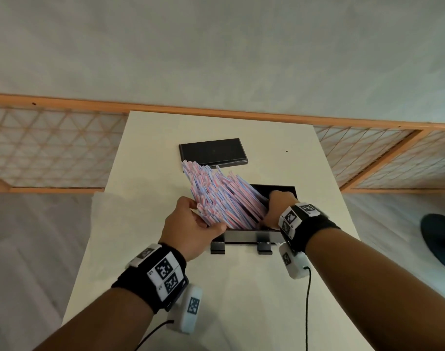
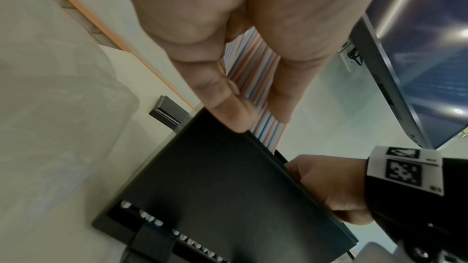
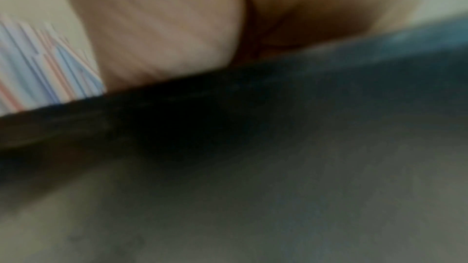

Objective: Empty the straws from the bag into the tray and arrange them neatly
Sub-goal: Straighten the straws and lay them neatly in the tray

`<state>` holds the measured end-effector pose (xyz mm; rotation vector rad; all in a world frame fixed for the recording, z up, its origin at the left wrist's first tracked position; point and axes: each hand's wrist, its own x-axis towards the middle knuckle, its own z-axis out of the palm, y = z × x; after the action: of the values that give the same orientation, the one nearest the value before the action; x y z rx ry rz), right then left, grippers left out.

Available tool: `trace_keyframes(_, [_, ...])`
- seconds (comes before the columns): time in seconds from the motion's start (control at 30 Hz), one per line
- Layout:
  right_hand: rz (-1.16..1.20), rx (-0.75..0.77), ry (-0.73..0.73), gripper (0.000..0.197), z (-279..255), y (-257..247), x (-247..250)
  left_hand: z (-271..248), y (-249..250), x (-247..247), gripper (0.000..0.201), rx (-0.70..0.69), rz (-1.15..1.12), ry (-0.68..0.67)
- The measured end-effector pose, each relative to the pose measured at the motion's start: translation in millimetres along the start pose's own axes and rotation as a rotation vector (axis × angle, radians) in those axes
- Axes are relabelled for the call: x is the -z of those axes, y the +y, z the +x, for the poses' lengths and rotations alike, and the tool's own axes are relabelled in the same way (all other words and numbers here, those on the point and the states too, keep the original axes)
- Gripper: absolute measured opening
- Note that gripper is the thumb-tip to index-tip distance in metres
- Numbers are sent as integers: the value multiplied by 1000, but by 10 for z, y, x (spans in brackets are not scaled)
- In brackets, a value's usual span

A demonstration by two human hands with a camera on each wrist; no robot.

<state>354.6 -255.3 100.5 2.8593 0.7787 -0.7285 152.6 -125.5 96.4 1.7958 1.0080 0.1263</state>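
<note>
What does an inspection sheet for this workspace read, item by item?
Surface: white table, bare in front.
Job's things: striped straws fanned, leaning out of the black tray; bag nothing seen.
Clutter: black lid lying flat behind the tray.
Grippers: left hand grips the straws; right hand reaches into the tray, fingers hidden.
Cables: black wrist-camera leads.
Surroundings: wooden lattice screen, monitor.

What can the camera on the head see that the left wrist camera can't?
Only the head view shows the whole fan of straws sticking up out of the tray, the flat black lid behind it, and both arms. Only the left wrist view shows straw tips peeking through the tray's front slot and a dark screen. Both show the left hand holding straws and the right hand at the tray.
</note>
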Motion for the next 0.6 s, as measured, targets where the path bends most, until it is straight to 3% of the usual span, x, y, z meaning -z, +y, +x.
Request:
trace_keyframes(0.23, [22,65,37,27,10,-103,37,-48,63,24,60,-22,71,16])
trace_keyframes(0.37, [14,76,50,43,-48,-70,174,-58,53,18,58,-34,72,4])
trace_keyframes(0.6, [-41,0,-107,24,48,-50,-46,-89,47,23,57,-30,50,-8])
